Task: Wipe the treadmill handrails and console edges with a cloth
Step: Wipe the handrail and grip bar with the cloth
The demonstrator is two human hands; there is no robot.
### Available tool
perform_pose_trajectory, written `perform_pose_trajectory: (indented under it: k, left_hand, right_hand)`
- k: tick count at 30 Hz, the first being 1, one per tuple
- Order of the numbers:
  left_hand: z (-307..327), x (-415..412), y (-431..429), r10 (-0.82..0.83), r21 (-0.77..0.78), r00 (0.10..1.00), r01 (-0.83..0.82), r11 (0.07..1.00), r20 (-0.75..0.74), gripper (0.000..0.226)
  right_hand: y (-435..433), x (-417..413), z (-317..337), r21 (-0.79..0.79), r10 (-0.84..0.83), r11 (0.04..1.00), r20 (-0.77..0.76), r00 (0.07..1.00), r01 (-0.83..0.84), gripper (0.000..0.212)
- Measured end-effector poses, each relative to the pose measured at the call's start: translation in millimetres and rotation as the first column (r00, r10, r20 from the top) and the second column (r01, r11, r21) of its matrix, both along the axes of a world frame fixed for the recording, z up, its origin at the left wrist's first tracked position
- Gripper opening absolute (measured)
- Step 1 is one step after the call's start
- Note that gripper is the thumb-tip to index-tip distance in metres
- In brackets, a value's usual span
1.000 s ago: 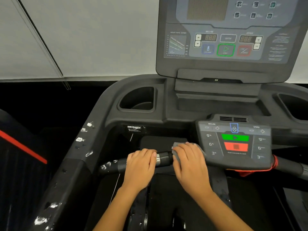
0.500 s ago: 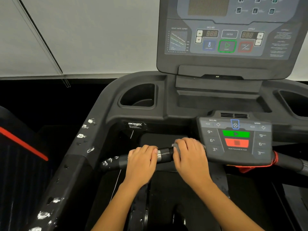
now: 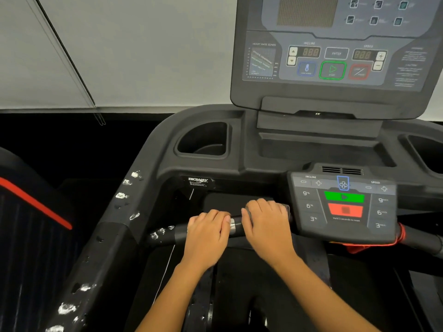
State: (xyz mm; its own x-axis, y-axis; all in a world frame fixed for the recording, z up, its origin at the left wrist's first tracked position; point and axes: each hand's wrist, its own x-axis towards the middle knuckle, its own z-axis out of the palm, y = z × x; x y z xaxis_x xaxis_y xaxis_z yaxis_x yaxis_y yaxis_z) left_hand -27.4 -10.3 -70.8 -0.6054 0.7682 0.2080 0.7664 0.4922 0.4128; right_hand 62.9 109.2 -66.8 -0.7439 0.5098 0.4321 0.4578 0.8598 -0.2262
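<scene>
While one dark-grey upright console panel [image 3: 335, 56] stands far right, one black crossbar handrail [image 3: 178, 233] lies near, two hands side by side on it: left hand [image 3: 206, 233] curled round the bare bar, right hand [image 3: 266, 226] clamping one grey cloth [image 3: 286, 209] onto it.

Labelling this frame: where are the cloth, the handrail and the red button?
cloth [image 3: 286, 209]: head view, grey edge past the right hand [image 3: 266, 225].
handrail [image 3: 181, 234]: head view, bare bar beside the left hand [image 3: 208, 230].
red button [image 3: 345, 210]: head view, its middle.

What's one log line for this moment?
left hand: grips handlebar | right hand: holds cloth on handlebar | stage: wiping beside control pad
</scene>
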Motion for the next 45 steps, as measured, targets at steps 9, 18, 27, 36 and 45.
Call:
perform_pose_trajectory:
  k: [9,18,27,36,45]
  left_hand:
    - [-1,-1,-1,-0.001,-0.003,1.000,0.001,1.000,0.012,0.053]
    - [28,15,-8,-0.034,0.414,0.826,-0.245,0.877,0.563,0.020]
    - [26,65,-39,-0.049,0.444,0.884,-0.185,0.877,0.465,0.047]
    - [17,-7,-74,0.265,0.483,0.955,-0.171,0.859,-0.132,0.043]
    - [-18,-24,-72,0.271,0.223,0.961,-0.278,0.934,0.061,0.036]
  right_hand:
    - [-29,44,-46,-0.028,0.194,0.978,-0.229,0.954,-0.206,0.028]
    - [-56,36,5,-0.847,-0.320,0.423,-0.472,0.821,-0.322,0.019]
    - [-77,27,46,-0.665,-0.343,-0.575,-0.332,0.879,-0.476,0.072]
    - [-73,10,41,-0.834,-0.036,-0.385,-0.414,0.910,-0.395,0.074]
    - [-25,-1,40,-0.855,0.012,0.329,-0.422,0.906,-0.402,0.051]
